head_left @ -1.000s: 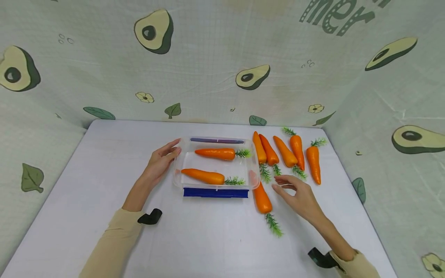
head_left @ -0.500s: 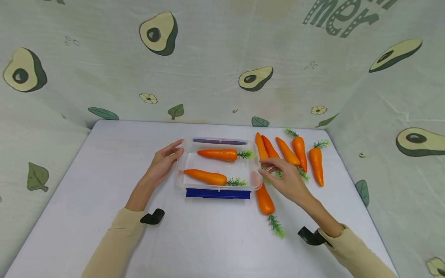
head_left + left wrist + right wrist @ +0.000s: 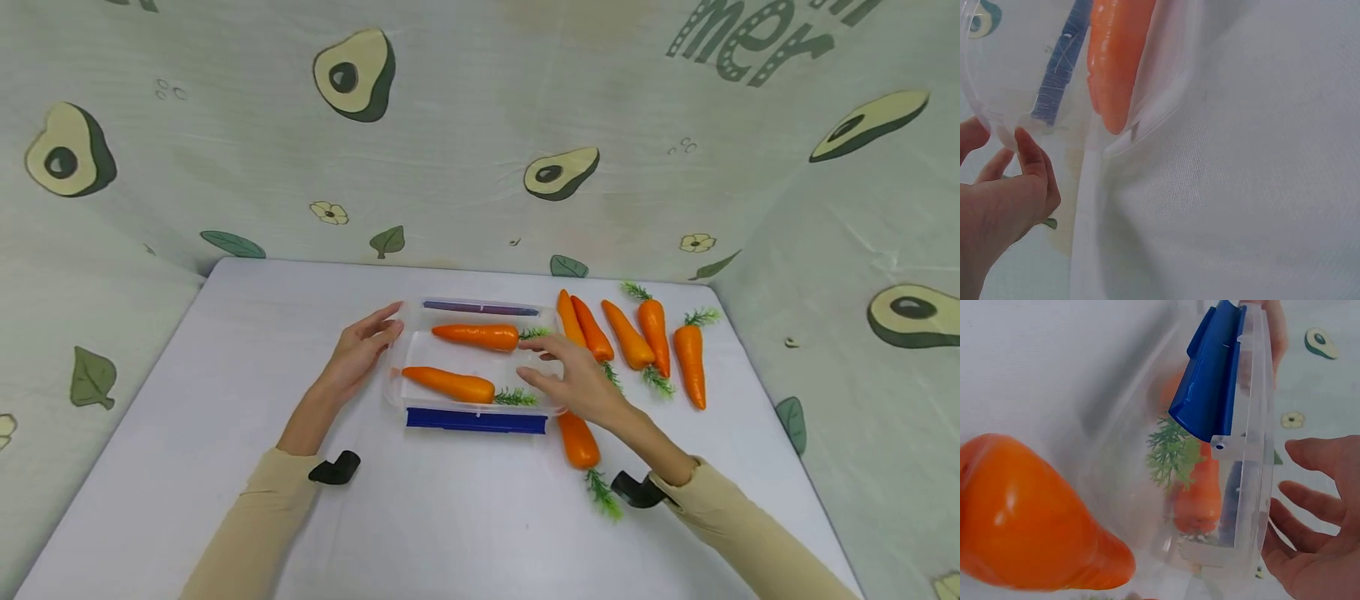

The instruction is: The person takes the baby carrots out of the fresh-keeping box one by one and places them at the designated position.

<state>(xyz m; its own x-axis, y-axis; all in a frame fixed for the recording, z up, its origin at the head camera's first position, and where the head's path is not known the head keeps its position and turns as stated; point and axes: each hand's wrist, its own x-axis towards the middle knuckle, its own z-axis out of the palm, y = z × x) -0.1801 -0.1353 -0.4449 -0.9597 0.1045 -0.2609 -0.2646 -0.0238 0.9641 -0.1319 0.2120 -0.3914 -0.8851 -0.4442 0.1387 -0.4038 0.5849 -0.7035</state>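
A clear plastic food container [image 3: 465, 356] with blue latches holds two orange toy carrots with green tops. The far carrot [image 3: 480, 337] and the near carrot [image 3: 450, 385] both lie with tips to the left. My left hand [image 3: 358, 350] grips the container's left rim; in the left wrist view, the thumb and fingers of that hand [image 3: 1013, 181] are on either side of the rim. Above the container's right side is my right hand [image 3: 581, 379], fingers apart and holding nothing, close to the far carrot's greens. The right wrist view shows this hand [image 3: 1316, 512] beside the rim.
Several carrots [image 3: 628, 335] lie on the white table [image 3: 450, 517] right of the container. One carrot [image 3: 580, 442] lies by its near right corner, partly hidden. A printed cloth [image 3: 465, 100] hangs behind and along the sides.
My right hand has moved left, from beside the loose carrots to above the container's right side. My left hand stays on the left rim. The head view has shifted slightly.
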